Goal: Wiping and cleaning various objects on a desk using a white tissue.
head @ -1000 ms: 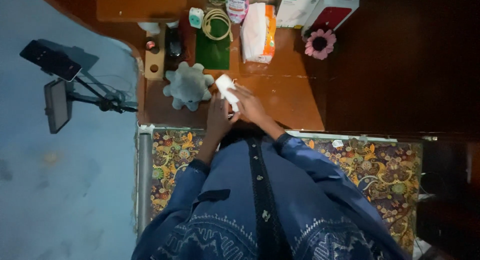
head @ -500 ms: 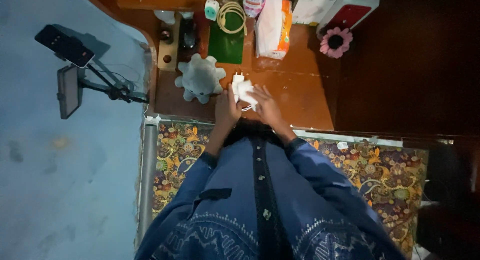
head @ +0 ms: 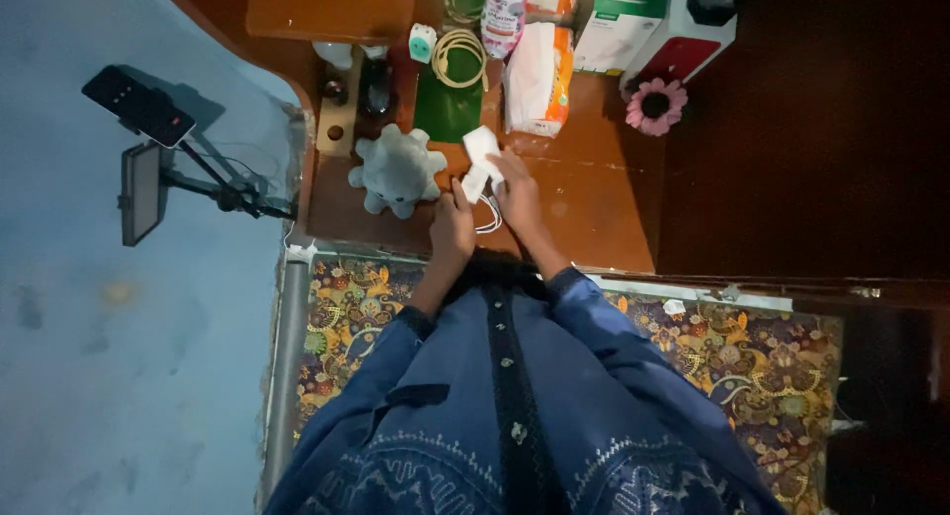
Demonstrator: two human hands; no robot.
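Both my hands meet over a brown wooden table (head: 594,208). My right hand (head: 517,184) grips a white rectangular block (head: 481,144) that looks like a charger or power bank. My left hand (head: 452,223) pinches the end of a white cable (head: 487,221) just below the block; the cable loops down between my hands. A pale grey spiky plush toy (head: 398,169) lies just left of my left hand. My dark blue sleeves and shirt fill the lower part of the view.
At the back of the table stand a green pad (head: 450,104) with a coiled cable (head: 457,55), a white and orange packet (head: 539,75), a bottle (head: 503,15), boxes (head: 633,25) and a pink flower (head: 655,104). A phone tripod (head: 158,159) stands on the left. Patterned cloth (head: 752,367) lies beneath me.
The view has shifted, so the table now sits lower in frame. The white block stays in my hands, now upright, with the cable hanging below it.
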